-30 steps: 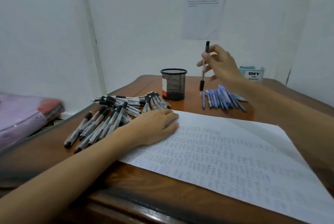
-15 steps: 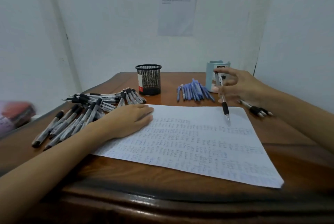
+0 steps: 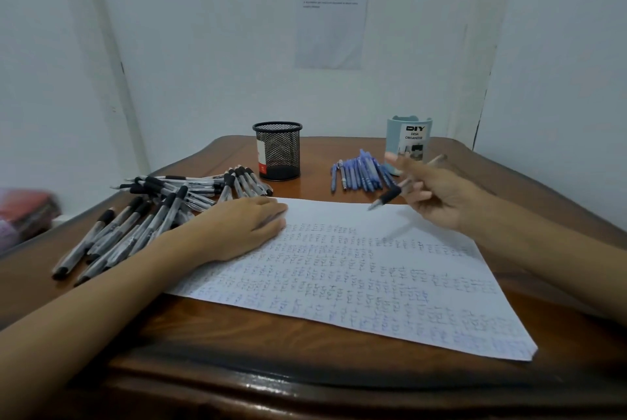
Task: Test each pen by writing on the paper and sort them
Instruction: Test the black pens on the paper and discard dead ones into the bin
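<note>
Black-grip pen (image 3: 390, 196) has swung from upright to writing angle, tip just above the paper (image 3: 373, 280) top edge. Your R hand (image 3: 437, 197) pinches it. L hand (image 3: 244, 226) lies flat, pinning the paper corner. Test stroke prob next; pen unsorted.

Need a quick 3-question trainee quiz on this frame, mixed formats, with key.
1. True or false: the left hand lies flat on the paper.
2. The tip of the pen in the right hand is: A) pressed on the paper, B) held above the paper, C) pointing straight up.
3. What colour are the pens lying by the desk organizer?
Key: 1 true; 2 B; 3 blue.
</note>
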{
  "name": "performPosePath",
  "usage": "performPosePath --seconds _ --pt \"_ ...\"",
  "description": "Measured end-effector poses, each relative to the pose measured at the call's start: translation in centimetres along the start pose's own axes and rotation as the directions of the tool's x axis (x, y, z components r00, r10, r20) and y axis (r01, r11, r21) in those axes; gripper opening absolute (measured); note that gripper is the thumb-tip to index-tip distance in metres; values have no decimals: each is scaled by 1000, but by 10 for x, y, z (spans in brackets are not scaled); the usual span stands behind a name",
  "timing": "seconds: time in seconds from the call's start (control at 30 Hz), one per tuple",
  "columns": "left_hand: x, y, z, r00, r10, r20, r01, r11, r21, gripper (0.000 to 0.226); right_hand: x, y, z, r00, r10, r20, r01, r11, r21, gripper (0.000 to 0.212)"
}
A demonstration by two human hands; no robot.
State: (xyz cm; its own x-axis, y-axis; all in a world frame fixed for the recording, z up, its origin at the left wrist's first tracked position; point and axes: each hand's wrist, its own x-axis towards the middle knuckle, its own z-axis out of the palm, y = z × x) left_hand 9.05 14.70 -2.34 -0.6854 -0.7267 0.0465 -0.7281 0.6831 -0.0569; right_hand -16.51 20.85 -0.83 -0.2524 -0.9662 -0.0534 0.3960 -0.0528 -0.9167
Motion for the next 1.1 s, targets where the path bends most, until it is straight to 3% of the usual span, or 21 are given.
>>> performPosePath --seconds 0.13,0.23,0.33,0.43,0.53,0.6,0.73,1.1 --pt "1 0 0 1000 -2 7 2 1000 -1 50 0 12 2 999 -26 -18 28 996 79 19" --pt "2 -1 0 1000 -4 16 4 1000 -4 51 -3 15 6 994 -51 100 45 997 56 17" --pt "2 -1 0 1000 -1 17 1 1000 -3 51 -8 15 7 959 49 278 -12 991 -134 32" --pt "1 -1 0 1000 3 15 -3 1000 -5 51 -11 18 10 938 111 330 5 944 -331 38" --pt "2 -3 1 1000 3 12 -3 1000 -4 51 -14 20 18 961 -10 277 162 831 -532 23" --pt "2 -4 2 1000 -6 11 6 1000 -4 51 -8 19 22 967 -86 241 219 767 -603 33" --pt "2 -3 2 1000 -9 0 9 1000 -6 51 6 24 29 961 -160 227 271 715 -644 41" --pt "2 -3 0 1000 -4 9 4 1000 -4 51 17 37 20 905 -243 349 421 629 -653 41"
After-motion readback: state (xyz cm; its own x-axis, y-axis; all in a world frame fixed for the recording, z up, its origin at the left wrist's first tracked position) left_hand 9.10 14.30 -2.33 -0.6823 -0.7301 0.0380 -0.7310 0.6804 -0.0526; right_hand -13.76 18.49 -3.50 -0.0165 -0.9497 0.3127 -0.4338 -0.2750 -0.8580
